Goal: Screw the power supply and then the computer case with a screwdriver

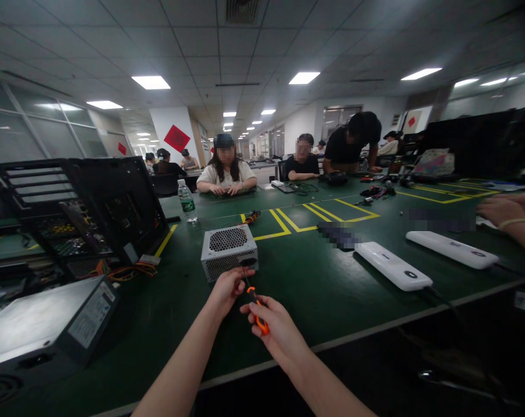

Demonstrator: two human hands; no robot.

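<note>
A screwdriver with an orange and black handle is in my right hand, its thin shaft slanting up toward the power supply. My left hand has its fingers bent together around the shaft's far end; whatever small thing they pinch there is hidden. Just beyond the fingertips stands a grey metal computer power supply with honeycomb vents and a black socket on its near side. The screwdriver's tip is too small to make out, and I cannot tell whether it touches the casing.
To the left are a larger power supply, an open black computer case and a water bottle. White power banks with cables lie to the right. People sit across the green table; another person's hands are at far right.
</note>
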